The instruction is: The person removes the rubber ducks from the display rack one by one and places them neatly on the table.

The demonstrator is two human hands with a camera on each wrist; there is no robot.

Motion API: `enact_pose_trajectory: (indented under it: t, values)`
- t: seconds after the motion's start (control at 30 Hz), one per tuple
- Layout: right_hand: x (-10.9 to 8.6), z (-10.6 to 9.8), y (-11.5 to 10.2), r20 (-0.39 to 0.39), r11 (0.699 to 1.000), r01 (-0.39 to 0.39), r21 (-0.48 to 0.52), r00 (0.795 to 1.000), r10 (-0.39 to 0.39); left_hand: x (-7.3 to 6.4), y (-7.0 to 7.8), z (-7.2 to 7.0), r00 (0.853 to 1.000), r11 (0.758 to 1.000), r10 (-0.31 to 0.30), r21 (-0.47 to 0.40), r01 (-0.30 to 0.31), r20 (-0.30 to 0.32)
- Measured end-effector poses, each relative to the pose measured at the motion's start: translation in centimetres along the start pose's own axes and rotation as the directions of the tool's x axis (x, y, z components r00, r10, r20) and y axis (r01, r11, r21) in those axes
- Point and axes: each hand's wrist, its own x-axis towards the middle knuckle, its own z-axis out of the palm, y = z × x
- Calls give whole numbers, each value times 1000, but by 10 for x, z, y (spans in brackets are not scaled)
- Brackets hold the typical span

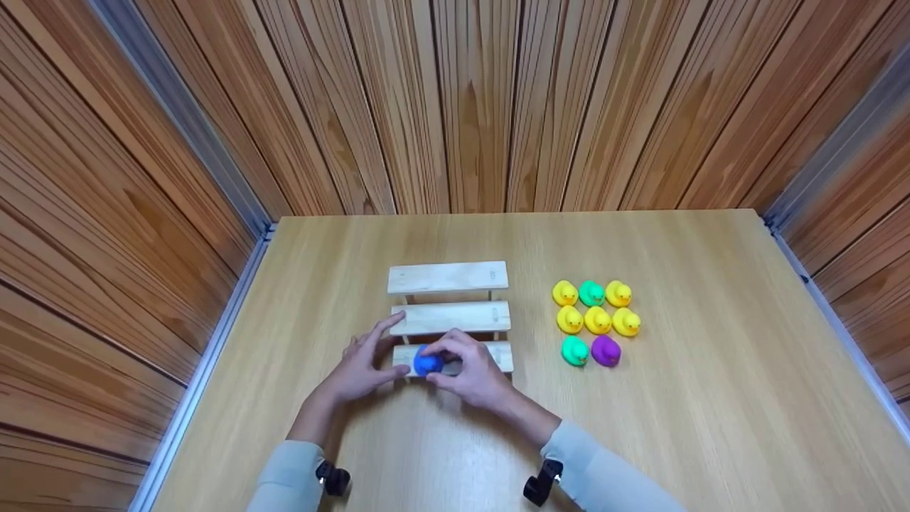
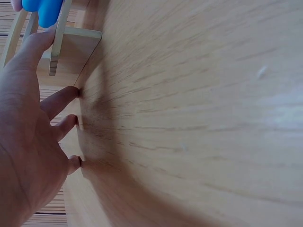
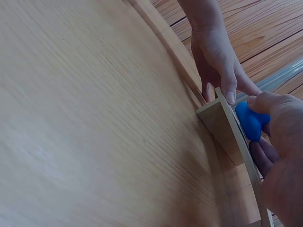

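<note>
A three-step wooden rack [image 1: 449, 318] stands left of the table's middle. My right hand [image 1: 473, 370] pinches a blue rubber duck [image 1: 426, 362] between thumb and fingers, at the left part of the lowest step. In the right wrist view the blue duck [image 3: 251, 120] is against that step's top. My left hand [image 1: 359, 373] is spread at the rack's left end, its thumb touching the lowest step and its forefinger reaching the middle step. The left wrist view shows the other fingers [image 2: 59, 101] of that hand extended down to the tabletop.
Right of the rack, rubber ducks stand in rows: several yellow ducks [image 1: 598, 321], two green ducks [image 1: 575, 350] and one purple duck [image 1: 606, 350]. Wood-plank walls [image 1: 469, 107] enclose the table [image 1: 711, 398] at the back and sides.
</note>
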Motion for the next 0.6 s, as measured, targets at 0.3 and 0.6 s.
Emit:
enact_pose_trajectory:
  t: [0.3, 0.6]
  values:
    - [-3, -8, -1, -26, 1000, 28, -1, 999, -28, 2, -1, 1, 1000, 1000, 6, 3, -6, -16]
    - [-14, -23, -3, -30, 1000, 13, -9, 999, -13, 1, -1, 0, 1000, 1000, -5, -2, 5, -6]
